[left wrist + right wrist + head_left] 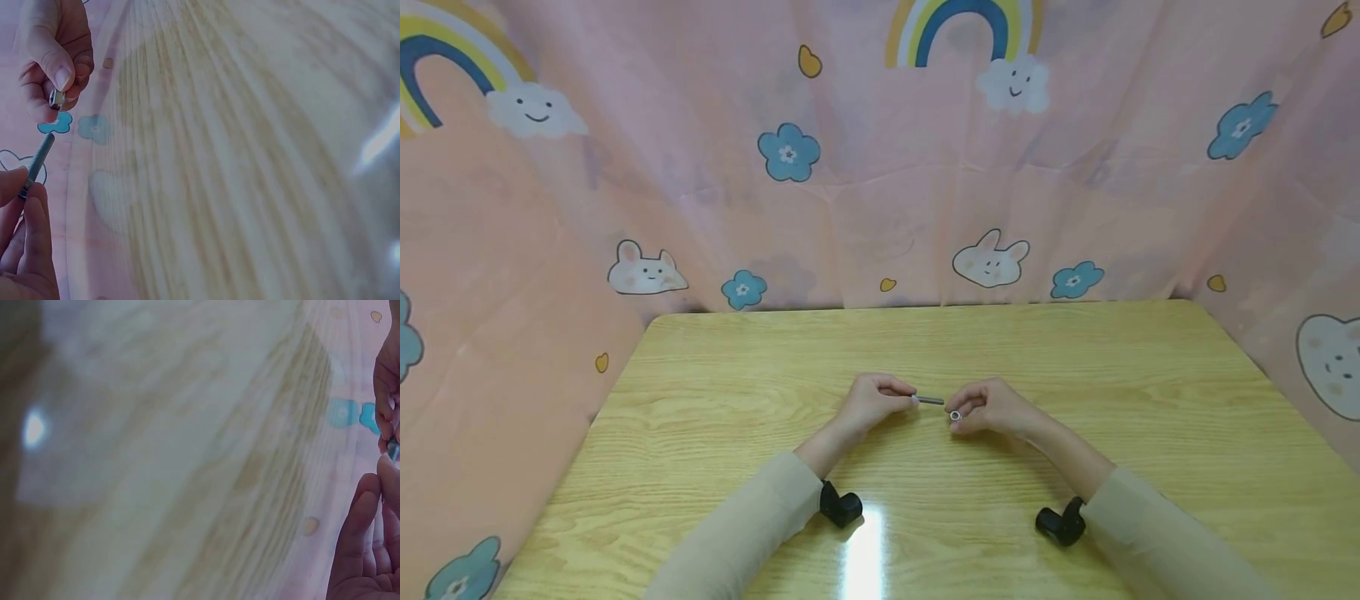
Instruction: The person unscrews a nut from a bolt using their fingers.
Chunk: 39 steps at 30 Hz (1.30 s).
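Observation:
Over the middle of the table, my left hand (871, 402) pinches a threaded bolt (931, 401) by one end, its shank pointing right. In the left wrist view the bolt (40, 159) shows its thread, while its head is partly covered by thumb and fingers. My right hand (996, 408) holds a small silver nut (955, 416) between thumb and fingertips. The nut (57, 99) sits just beyond the bolt's free end, with a small gap between them. In the right wrist view my right hand (369, 544) hides the nut.
A wood-grain table (760, 358) lies under both hands. Behind it hangs a pink curtain (865, 225) printed with rainbows, flowers and animal faces. Black wrist cameras (841, 506) are fixed at both sleeves. A bright light reflection lies on the near tabletop.

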Tool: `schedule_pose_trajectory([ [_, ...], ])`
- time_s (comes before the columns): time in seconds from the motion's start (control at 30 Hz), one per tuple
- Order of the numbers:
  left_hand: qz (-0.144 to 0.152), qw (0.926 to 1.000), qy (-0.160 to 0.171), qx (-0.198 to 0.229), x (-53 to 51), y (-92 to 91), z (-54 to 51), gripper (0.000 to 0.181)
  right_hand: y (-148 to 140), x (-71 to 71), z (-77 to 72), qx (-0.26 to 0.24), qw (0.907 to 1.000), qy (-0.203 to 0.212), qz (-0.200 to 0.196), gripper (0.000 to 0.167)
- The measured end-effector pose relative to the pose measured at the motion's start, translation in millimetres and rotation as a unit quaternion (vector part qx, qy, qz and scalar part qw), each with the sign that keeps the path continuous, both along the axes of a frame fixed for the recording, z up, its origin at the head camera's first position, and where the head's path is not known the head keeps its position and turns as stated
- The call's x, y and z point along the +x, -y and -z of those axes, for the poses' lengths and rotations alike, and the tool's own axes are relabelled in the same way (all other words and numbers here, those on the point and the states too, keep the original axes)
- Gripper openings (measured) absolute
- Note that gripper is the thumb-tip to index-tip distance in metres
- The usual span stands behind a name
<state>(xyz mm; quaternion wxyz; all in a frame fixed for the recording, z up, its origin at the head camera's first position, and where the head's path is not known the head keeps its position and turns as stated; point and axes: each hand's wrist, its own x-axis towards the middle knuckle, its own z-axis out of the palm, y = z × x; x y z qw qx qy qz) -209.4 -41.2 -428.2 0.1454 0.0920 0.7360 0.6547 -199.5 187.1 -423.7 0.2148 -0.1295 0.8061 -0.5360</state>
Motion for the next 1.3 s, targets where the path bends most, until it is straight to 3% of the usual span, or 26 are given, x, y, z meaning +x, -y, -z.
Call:
schedule_pose_trajectory([
  [0.6,0.001,0.9988,-0.018,-0.045,-1.4,-5.1,6.7,0.017,6,-4.4,2.7,0.03,0.9989,0.036,-0.01,0.027],
  [0.9,0.013,0.996,-0.039,-0.08,-2.8,-4.7,11.7,0.014,9,-6.0,1.1,0.06,0.9973,0.041,0.007,0.025],
  [1.0,0.017,0.9929,-0.06,-0.102,-4.2,-3.8,12.1,0.013,11,-6.0,-0.5,0.077,0.9966,0.029,0.005,0.024],
  [1.17,0.028,0.9812,-0.124,-0.145,-5.6,-2.8,10.6,0.01,14,-5.8,-3.6,0.09,0.9959,0.009,-0.006,0.024],
  [1.3,0.036,0.9777,-0.137,-0.155,-5.5,-2.6,9.5,0.01,15,-6.2,-3.5,0.097,0.9952,-0.002,-0.012,0.023],
])
